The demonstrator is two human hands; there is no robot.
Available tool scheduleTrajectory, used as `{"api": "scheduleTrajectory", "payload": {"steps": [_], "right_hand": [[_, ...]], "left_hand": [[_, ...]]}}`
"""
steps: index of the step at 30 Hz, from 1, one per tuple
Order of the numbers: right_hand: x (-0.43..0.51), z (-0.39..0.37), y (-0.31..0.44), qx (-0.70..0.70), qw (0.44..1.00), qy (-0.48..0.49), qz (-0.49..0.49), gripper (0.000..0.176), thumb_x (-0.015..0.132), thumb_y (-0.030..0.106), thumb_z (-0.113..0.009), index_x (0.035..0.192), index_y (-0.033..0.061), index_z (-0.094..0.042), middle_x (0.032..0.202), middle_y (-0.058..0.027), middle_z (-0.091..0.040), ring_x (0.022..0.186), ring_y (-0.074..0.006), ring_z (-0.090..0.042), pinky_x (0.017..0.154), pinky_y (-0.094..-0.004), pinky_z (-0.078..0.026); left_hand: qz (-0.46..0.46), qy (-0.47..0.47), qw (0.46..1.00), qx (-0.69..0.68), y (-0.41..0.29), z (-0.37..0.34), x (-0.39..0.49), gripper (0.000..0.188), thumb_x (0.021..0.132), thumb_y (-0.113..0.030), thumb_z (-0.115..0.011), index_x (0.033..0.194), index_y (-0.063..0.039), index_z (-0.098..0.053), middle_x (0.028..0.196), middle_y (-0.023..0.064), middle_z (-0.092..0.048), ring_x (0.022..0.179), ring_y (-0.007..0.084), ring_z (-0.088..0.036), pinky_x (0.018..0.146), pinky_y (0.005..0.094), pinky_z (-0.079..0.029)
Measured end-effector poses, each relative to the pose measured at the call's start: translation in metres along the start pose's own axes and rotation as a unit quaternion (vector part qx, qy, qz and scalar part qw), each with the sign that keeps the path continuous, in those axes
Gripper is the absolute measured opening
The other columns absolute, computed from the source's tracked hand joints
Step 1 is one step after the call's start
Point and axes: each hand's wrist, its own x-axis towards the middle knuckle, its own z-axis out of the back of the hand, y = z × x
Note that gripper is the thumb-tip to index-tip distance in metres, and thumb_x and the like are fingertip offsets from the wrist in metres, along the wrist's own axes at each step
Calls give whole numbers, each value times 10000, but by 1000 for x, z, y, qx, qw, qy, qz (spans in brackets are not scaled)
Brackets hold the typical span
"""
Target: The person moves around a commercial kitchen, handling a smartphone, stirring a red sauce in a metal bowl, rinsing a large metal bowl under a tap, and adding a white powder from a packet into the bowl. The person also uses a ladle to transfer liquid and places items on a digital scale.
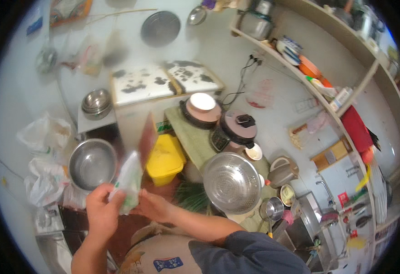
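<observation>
A crumpled clear plastic bag with green marks (pixel 130 181) is raised before my body, between both hands. My left hand (pixel 104 205) grips its lower left side, thumb over the plastic. At its lower right edge is my right hand (pixel 153 205), its fingers partly behind the bag, so its hold is unclear. Just left of the bag stands a steel basin (pixel 93 164). Beyond it, to the right, is a yellow plastic bin (pixel 165 159).
A steel colander (pixel 232 183), an electric pressure cooker (pixel 237 128) and a pan with a white bowl (pixel 202 102) stand on the green-topped table (pixel 189 137). White plastic bags (pixel 46 178) lie at the left. Green leaves (pixel 193 197) show below the table edge.
</observation>
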Motion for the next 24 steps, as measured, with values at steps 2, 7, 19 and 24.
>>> {"api": "scheduleTrajectory", "payload": {"steps": [2, 7, 19, 24], "right_hand": [[12, 14, 3, 56, 997, 47, 11, 592, 955, 459, -519, 1448, 172, -363, 1402, -59, -479, 1283, -238, -457, 1061, -427, -359], [21, 59, 51, 178, 978, -4, -109, 602, 915, 534, -468, 1271, 51, -526, 894, -143, -598, 660, -262, -585, 508, -337, -470], [42, 102, 145, 165, 980, -15, -109, 569, 935, 514, -434, 1325, 103, -496, 936, -114, -604, 648, -223, -547, 553, -327, -469], [65, 79, 144, -106, 981, -160, -3, 504, 963, 472, -504, 1341, 143, -447, 1215, -88, -583, 992, -284, -612, 787, -429, -512]], "left_hand": [[72, 23, 996, 53, -10, -7, 3, 141, 866, -52, -655, 983, 26, -658, 918, 63, -670, 845, 95, -596, 733, 262, -483], [-3, 110, 983, -147, -16, -11, 22, 372, 919, -113, -613, 1267, 5, -551, 1149, 101, -631, 1032, 163, -607, 926, 321, -484], [90, -116, 962, -230, 70, -14, 65, 328, 990, -242, -513, 1188, 10, -582, 1060, 100, -645, 987, 190, -614, 928, 348, -478], [151, -183, 886, -399, 101, -10, 69, 412, 1022, -321, -418, 1212, 13, -566, 1128, 142, -630, 1062, 236, -607, 947, 362, -462]]}}
